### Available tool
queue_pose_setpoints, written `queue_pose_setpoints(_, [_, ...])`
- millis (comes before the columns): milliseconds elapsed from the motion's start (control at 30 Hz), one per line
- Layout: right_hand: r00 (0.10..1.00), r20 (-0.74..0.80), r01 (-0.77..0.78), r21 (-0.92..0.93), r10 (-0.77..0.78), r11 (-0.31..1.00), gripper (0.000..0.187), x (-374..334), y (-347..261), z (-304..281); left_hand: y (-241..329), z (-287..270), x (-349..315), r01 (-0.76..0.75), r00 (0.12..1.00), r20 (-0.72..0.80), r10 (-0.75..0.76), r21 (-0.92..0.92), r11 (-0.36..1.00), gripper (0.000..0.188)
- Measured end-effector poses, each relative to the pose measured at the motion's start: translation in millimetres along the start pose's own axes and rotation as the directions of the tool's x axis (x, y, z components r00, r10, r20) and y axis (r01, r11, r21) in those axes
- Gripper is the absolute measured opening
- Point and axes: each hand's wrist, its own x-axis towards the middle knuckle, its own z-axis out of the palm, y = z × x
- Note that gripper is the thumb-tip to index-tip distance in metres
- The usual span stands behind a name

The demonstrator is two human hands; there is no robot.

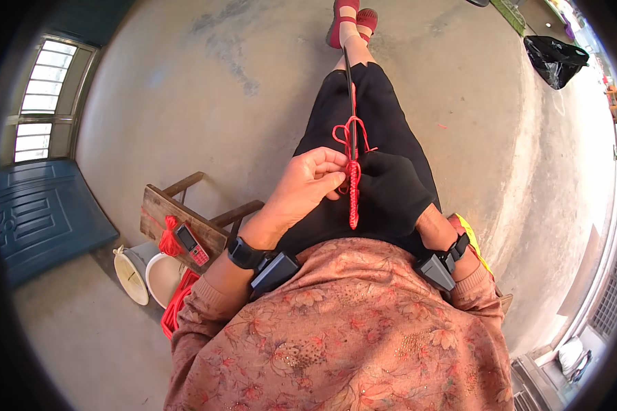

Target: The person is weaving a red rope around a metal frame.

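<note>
Both hands clamp the red braided cord (pixel 353 195) over the lap — bare left hand (pixel 308 188) pinching it, gloved right hand (pixel 391 192) gripping — along a dark strap (pixel 348 82)

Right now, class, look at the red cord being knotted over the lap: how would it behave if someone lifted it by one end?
The red cord would probably droop: its loose loops curl limply. It looks light, since the left hand pinches it with just the fingers. The knotted stretch beside the gloved right hand likely bends less.
</note>
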Motion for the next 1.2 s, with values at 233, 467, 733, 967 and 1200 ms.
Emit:
queue_pose_setpoints(233, [0.998,-0.057,-0.006,0.162,0.016,0.987,0.012,-0.6,8.1,-21.9,6.0,-19.6,-5.6,-0.086,0.995,-0.061,0.081,-0.08,0.993,0.022])
queue_pose_setpoints(467, [0.997,-0.077,0.082,0.95,-0.028,0.302,0.016,-13.1,-19.4,-72.2,30.3,-19.5,-21.2,-0.058,0.996,0.049,0.073,-0.26,0.964,0.032])
queue_pose_setpoints(733, [0.991,-0.134,0.052,0.538,0.024,0.841,0.016,-41.5,-52.4,-91.1,44.9,7.7,-15.2,0.084,0.938,0.345,0.042,-0.342,0.936,0.057])
queue_pose_setpoints(967, [0.928,-0.367,0.026,0.249,0.07,0.968,0.02,-106.8,-2.8,-135.5,43.0,25.5,-14.7,0.153,0.879,0.456,0.137,-0.542,0.826,0.068])
queue_pose_setpoints(1200, [0.906,-0.409,-0.091,-0.434,-0.106,0.896,0.025,-153.7,15.0,-115.5,36.1,5.8,-13.9,0.105,0.974,0.188,0.129,-0.872,0.478,0.054])
